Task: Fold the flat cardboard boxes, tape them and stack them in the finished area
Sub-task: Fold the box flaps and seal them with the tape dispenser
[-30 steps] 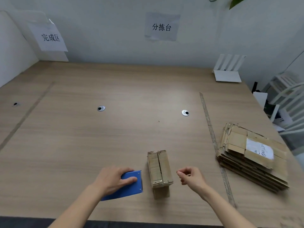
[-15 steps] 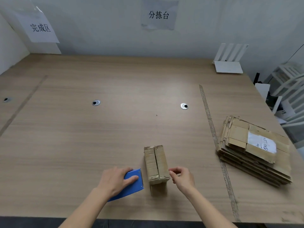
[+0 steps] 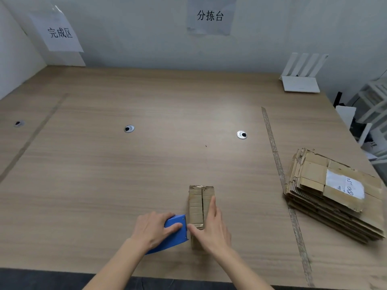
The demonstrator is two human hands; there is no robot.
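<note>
A small folded cardboard box [image 3: 199, 204] stands on the wooden table [image 3: 125, 174] near its front edge, its two top flaps meeting along a centre seam. My right hand [image 3: 211, 227] lies over the box's near right side, thumb at the near end and fingers along the right flap. My left hand [image 3: 155, 229] grips a blue tape dispenser [image 3: 176, 233], whose front edge sits against the box's near left corner. A stack of flat cardboard boxes [image 3: 333, 195] lies at the right, with a white label on top.
A paper sign [image 3: 59, 32] for the finished area hangs on the wall at the back left, another sign [image 3: 210, 16] at the centre. A white router [image 3: 300, 80] stands at the back right. Tape strips [image 3: 278, 162] mark zones on the table. White chairs [image 3: 374, 114] stand beyond the right edge.
My right hand moved left from beside the box and now rests on it. My left hand brought the blue tape dispenser right, up against the box.
</note>
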